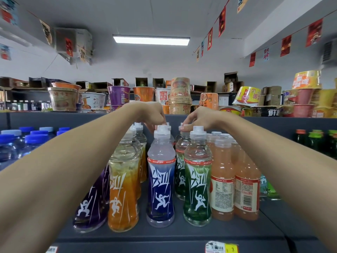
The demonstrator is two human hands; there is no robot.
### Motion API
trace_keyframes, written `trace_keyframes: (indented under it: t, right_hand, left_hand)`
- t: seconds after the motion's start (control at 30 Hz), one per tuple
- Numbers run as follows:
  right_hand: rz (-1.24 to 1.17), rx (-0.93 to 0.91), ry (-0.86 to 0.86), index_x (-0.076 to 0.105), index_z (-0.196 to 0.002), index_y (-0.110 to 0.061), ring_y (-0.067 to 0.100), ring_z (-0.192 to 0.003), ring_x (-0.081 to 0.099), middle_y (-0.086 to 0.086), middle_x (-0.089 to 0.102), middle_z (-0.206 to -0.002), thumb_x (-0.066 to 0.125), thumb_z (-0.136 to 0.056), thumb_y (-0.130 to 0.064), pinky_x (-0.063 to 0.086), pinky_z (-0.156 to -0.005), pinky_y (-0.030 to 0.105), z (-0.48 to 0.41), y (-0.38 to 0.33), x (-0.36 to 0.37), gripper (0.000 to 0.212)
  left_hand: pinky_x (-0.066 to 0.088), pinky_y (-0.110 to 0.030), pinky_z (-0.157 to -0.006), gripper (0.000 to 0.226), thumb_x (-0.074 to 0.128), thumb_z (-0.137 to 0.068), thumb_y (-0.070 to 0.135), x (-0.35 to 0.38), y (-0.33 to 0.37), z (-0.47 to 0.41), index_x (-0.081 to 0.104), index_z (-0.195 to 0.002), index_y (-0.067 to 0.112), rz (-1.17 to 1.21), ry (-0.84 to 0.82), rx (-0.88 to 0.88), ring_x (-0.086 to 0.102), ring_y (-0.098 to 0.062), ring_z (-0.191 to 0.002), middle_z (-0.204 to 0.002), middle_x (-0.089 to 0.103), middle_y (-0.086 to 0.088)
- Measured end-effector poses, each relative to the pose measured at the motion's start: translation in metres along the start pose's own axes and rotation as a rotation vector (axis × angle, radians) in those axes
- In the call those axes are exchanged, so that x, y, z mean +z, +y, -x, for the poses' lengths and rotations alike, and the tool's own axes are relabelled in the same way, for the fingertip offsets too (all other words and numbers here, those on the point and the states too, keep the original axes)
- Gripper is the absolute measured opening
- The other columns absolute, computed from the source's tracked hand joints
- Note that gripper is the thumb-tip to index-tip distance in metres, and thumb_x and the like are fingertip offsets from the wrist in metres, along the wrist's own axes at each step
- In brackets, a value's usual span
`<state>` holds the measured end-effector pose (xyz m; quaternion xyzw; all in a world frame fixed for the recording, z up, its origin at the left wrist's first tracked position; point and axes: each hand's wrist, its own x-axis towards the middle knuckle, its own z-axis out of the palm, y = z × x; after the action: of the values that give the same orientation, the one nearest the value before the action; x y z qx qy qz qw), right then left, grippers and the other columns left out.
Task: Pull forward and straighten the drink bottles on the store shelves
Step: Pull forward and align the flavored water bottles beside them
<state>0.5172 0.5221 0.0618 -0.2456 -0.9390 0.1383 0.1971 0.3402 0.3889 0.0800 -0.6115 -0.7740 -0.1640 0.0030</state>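
A dark grey shelf [182, 232] with a price tag [221, 247] on its near edge carries a front row of sports drinks. From the left these are a purple bottle [91, 203] that appears to lean left, an orange bottle [122, 194], a blue bottle [160, 187], a green bottle [197, 187] and two pink bottles [223, 176] touching side by side. Behind them stand rear orange bottles [141, 143], a hidden bottle [168, 124] showing only its cap past the blue one, and a rear green bottle [180, 161], with water bottles [11, 148] at the far left and dark green bottles [317, 143] at the far right.

The bottles [161, 181] bear "尖叫". A noodle tub [179, 101] reads "HAICHIJIA", a white cup [162, 95] "红油面皮". The yellow price tag [232, 249] shows "3".
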Motion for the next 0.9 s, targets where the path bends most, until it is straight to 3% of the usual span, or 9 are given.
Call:
trace_keyframes:
  t: [0.2, 0.4, 0.5, 0.63, 0.7, 0.8, 0.9]
  right_hand:
    - [0.034, -0.047, -0.065, 0.077, -0.097, -0.036, 0.011, -0.098, 0.065, -0.013, 0.069, -0.106, 0.075, -0.080, -0.055, 0.053, -0.079, 0.031, 0.001, 0.001, -0.005, 0.025]
    - [0.039, -0.063, -0.090, 0.076, -0.107, -0.034, 0.013, -0.106, 0.060, -0.012, 0.068, -0.113, 0.072, -0.086, -0.047, 0.050, -0.097, 0.045, 0.005, -0.001, -0.004, 0.025]
    - [0.046, -0.079, -0.094, 0.075, -0.111, -0.033, 0.014, -0.107, 0.061, -0.010, 0.068, -0.115, 0.070, -0.089, -0.043, 0.050, -0.098, 0.044, 0.007, -0.003, -0.004, 0.025]
    - [0.032, -0.113, -0.073, 0.073, -0.116, -0.030, 0.014, -0.108, 0.062, -0.007, 0.068, -0.117, 0.068, -0.093, -0.040, 0.051, -0.096, 0.040, 0.014, -0.004, -0.002, 0.026]
    - [0.033, -0.126, -0.066, 0.071, -0.120, -0.028, 0.014, -0.110, 0.061, -0.006, 0.067, -0.119, 0.067, -0.093, -0.040, 0.051, -0.096, 0.037, 0.017, -0.005, -0.001, 0.030]
    - [-0.036, -0.050, -0.097, 0.067, -0.127, -0.028, 0.010, -0.106, 0.061, -0.008, 0.062, -0.123, 0.070, -0.091, -0.043, 0.053, -0.080, 0.026, 0.022, -0.008, -0.004, 0.039]
    - [-0.226, 0.086, -0.069, 0.063, -0.131, -0.028, 0.005, -0.093, 0.064, -0.011, 0.063, -0.115, 0.061, -0.095, -0.047, 0.051, -0.053, 0.013, 0.029, -0.012, -0.008, 0.040]
  left_hand:
    - [0.051, -0.014, -0.049, 0.026, 0.049, -0.089, 0.001, 0.003, 0.009, -0.002, 0.071, -0.098, 0.012, -0.043, -0.016, 0.020, 0.065, -0.018, -0.096, -0.110, 0.066, 0.002]
    - [0.062, -0.027, -0.066, 0.019, 0.063, -0.085, 0.008, 0.003, 0.005, -0.002, 0.078, -0.096, 0.013, -0.146, 0.017, 0.030, 0.069, -0.017, -0.088, -0.092, 0.072, 0.013]
    - [0.062, -0.031, -0.072, 0.015, 0.069, -0.084, 0.010, 0.004, 0.004, -0.002, 0.079, -0.095, 0.013, -0.166, 0.030, 0.034, 0.070, -0.020, -0.087, -0.087, 0.071, 0.013]
    - [0.055, -0.019, -0.060, 0.014, 0.074, -0.082, 0.017, 0.006, 0.004, 0.002, 0.079, -0.095, 0.019, -0.178, 0.039, 0.058, 0.067, -0.013, -0.082, -0.085, 0.071, 0.013]
    - [0.052, -0.019, -0.062, 0.014, 0.077, -0.082, 0.025, 0.004, 0.003, 0.006, 0.079, -0.095, 0.022, -0.150, 0.023, 0.074, 0.067, -0.011, -0.085, -0.090, 0.072, 0.014]
    - [0.052, -0.020, -0.071, 0.029, 0.074, -0.088, 0.029, -0.003, 0.007, 0.016, 0.073, -0.116, 0.022, -0.094, -0.054, 0.081, 0.065, -0.012, -0.100, -0.107, 0.068, 0.016]
    - [0.054, -0.018, -0.065, 0.041, 0.061, -0.098, 0.036, -0.009, 0.012, 0.024, 0.062, -0.133, 0.015, 0.034, -0.006, 0.068, 0.062, -0.013, -0.106, -0.126, 0.058, 0.005]
